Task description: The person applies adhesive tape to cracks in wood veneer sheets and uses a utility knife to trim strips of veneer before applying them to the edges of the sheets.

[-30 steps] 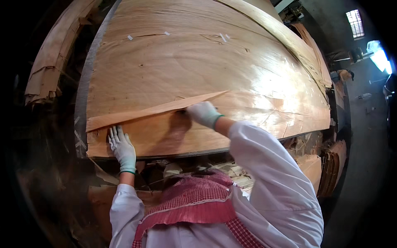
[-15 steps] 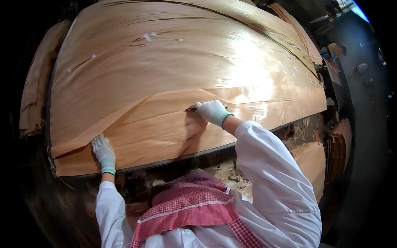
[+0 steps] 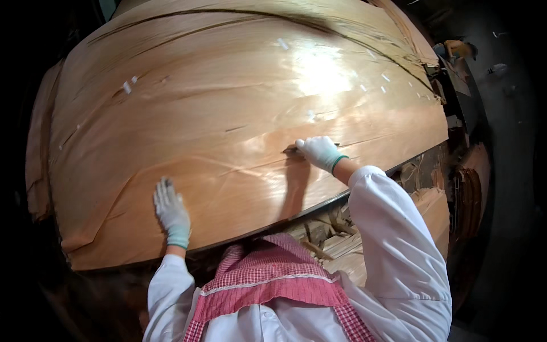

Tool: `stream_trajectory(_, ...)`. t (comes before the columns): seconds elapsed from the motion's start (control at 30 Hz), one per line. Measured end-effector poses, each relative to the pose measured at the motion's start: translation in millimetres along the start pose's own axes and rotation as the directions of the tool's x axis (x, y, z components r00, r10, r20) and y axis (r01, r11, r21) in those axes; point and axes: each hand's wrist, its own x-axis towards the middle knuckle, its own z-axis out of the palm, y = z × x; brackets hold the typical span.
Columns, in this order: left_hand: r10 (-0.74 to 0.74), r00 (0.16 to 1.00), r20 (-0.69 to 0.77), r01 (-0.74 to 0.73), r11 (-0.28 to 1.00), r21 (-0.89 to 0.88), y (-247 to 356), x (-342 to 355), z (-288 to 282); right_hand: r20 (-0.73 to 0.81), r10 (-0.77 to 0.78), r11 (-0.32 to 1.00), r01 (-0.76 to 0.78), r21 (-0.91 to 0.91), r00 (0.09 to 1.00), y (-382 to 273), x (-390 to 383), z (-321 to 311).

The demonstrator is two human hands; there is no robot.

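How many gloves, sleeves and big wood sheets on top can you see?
Gloves: 2, left hand, right hand
White sleeves: 2
Big wood sheet on top: 1
Total: 5

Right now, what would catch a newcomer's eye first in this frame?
A huge sheet of thin wood veneer fills most of the view, glossy with a bright glare near its upper right. The right hand in a pale glove presses at a seam mid-sheet, while the left hand lies flat near the lower edge. A red checked scarf hangs at the bottom.
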Motion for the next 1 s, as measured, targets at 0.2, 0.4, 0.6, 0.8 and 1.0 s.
stream_trajectory(0.2,0.161,0.987,-0.029,-0.163,0.962,-0.217,225,30,-1,-0.037,-0.098,0.995,0.097,-0.011,0.995,28,-13,0)
stream_trajectory(0.4,0.096,0.995,-0.014,-0.096,0.995,-0.040,307,59,43,-0.031,-0.150,0.987,0.151,0.049,0.988,47,3,23)
stream_trajectory(0.6,0.046,0.999,0.020,-0.046,0.999,-0.003,312,61,39,0.183,-0.154,0.976,0.121,0.179,0.971,343,-75,46)
stream_trajectory(0.8,0.018,0.999,0.038,-0.021,0.998,0.061,318,62,41,0.076,-0.011,1.000,0.010,0.016,0.997,509,-117,88)
stream_trajectory(1.0,0.026,0.991,-0.132,-0.026,1.000,0.004,526,89,82,-0.001,-0.093,0.986,0.092,0.137,0.996,522,-121,95)
